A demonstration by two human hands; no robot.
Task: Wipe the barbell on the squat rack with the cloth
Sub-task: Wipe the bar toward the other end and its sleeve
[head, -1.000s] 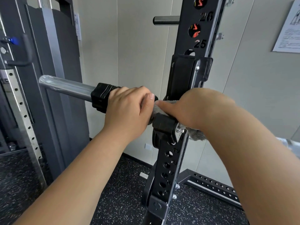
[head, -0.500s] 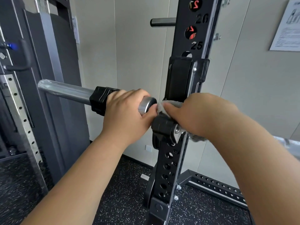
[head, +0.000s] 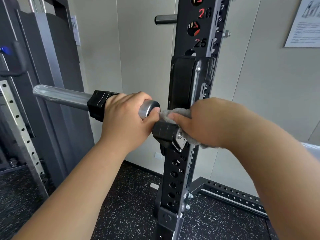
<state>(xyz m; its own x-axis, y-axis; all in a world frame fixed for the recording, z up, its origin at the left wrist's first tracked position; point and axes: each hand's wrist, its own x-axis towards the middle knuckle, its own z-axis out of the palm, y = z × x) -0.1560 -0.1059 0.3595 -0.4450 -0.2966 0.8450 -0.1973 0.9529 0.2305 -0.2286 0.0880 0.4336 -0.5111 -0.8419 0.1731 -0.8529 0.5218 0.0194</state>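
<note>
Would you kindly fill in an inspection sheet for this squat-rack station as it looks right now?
Surface: black speckled rubber floor, nothing lying on the visible part.
Job's things: chrome barbell lies across the J-hook on the black rack upright; grey cloth is bunched over the bar at the hook.
Clutter: nothing seen.
Grippers: left hand grips the barbell sleeve beside a black collar; right hand holds the cloth against the bar.
Cables: nothing seen.
Surroundings: beige panelled wall, printed sheet on it, perforated steel post at left.
</note>
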